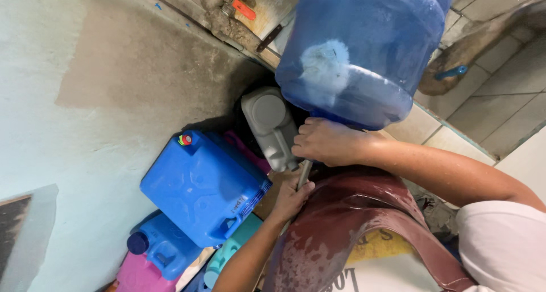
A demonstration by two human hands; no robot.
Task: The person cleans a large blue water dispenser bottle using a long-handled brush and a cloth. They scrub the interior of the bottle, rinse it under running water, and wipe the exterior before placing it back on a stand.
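A large translucent blue water jug (pixel 364 47) lies tilted with its neck toward me, and a patch of white foam shows inside it. My right hand (pixel 327 141) is wrapped around the jug's neck. Just below it, my left hand (pixel 290 198) is closed on a thin grey rod (pixel 304 171) that runs up into the jug's mouth. The rod's far end is hidden inside the jug.
A wet maroon sheet (pixel 347 224) lies under my arms. A blue jerry can (pixel 202 187), a grey one (pixel 270 127), a pink one (pixel 136 275) and a smaller blue one (pixel 162 246) stand against the pale wall (pixel 68 98). Tiled floor (pixel 500 87) lies at right, with a pipe valve (pixel 242 5) at top.
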